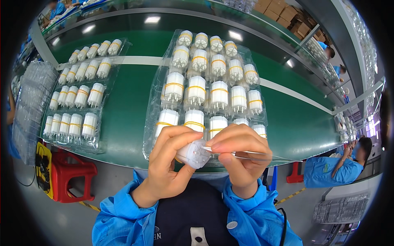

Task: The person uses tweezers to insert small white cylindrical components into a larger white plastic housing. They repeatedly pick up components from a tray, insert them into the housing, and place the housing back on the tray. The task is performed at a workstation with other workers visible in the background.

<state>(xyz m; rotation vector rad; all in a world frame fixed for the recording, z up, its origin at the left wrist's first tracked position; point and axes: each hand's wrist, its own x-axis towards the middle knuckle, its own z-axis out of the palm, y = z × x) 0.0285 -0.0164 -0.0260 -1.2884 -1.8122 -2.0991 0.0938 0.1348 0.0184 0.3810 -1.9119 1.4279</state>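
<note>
Close to the conveyor's near edge, my left hand grips a white cylindrical part between thumb and fingers, its end face turned up toward me. My right hand pinches metal tweezers, whose tips meet the rim of that end face. Whether the tips hold anything is too small to tell. Just beyond both hands lies a clear plastic tray with rows of white cylinders, each bound by a yellow band and showing metal pins.
At the left, another clear tray of banded cylinders rests on the green conveyor, beside stacked empty trays. A red stool stands on the floor at lower left. A co-worker in blue sits at the right.
</note>
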